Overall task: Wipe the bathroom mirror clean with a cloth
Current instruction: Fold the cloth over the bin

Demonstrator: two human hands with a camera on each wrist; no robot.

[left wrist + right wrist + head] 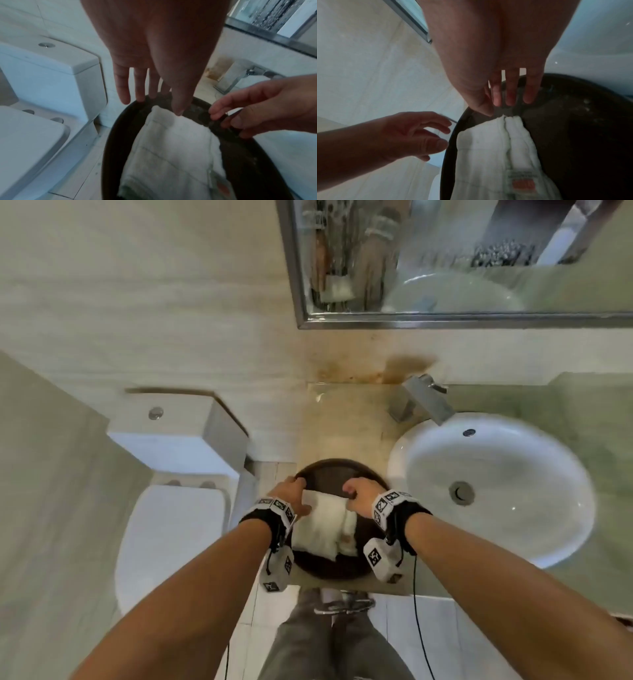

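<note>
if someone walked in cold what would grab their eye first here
Probably the folded white cloth lying in the dark round tray on the counter edge, with the left hand and right hand at its far corners. Then the white sink to the right, and the streaky mirror above it.

Black wristbands (416, 510), white marker-tagged camera boxes (382, 559), black cables, grey trousers (308, 642).
</note>
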